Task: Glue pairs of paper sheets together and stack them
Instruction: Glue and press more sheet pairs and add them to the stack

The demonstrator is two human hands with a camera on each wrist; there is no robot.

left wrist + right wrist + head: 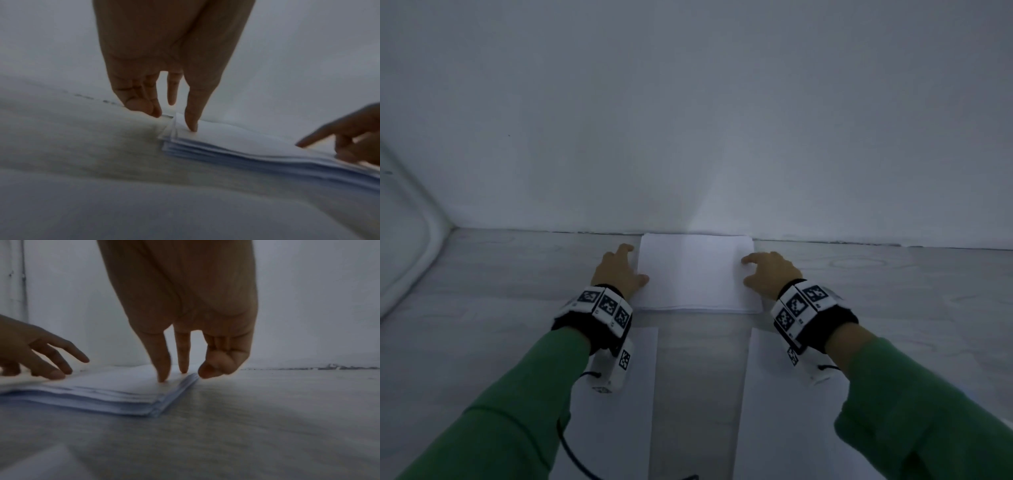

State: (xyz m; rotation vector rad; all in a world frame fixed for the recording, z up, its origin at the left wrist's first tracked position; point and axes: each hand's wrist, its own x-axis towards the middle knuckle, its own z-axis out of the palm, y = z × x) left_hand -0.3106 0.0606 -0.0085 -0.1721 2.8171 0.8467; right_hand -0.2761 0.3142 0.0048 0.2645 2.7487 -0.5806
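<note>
text: none legible | wristbands (606, 305) — black-and-white square code markers only, no letters or numbers

sleeves (482, 421): green | wrist bands (604, 310): black, white marker tiles | cable (571, 452): black

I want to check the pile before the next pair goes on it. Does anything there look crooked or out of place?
Slightly. The stack against the wall is not flush: in both wrist views the sheet edges step out unevenly at its near edge. The left hand and right hand touch its top near the side edges with fingertips. Nothing looks torn or spilled.
</note>
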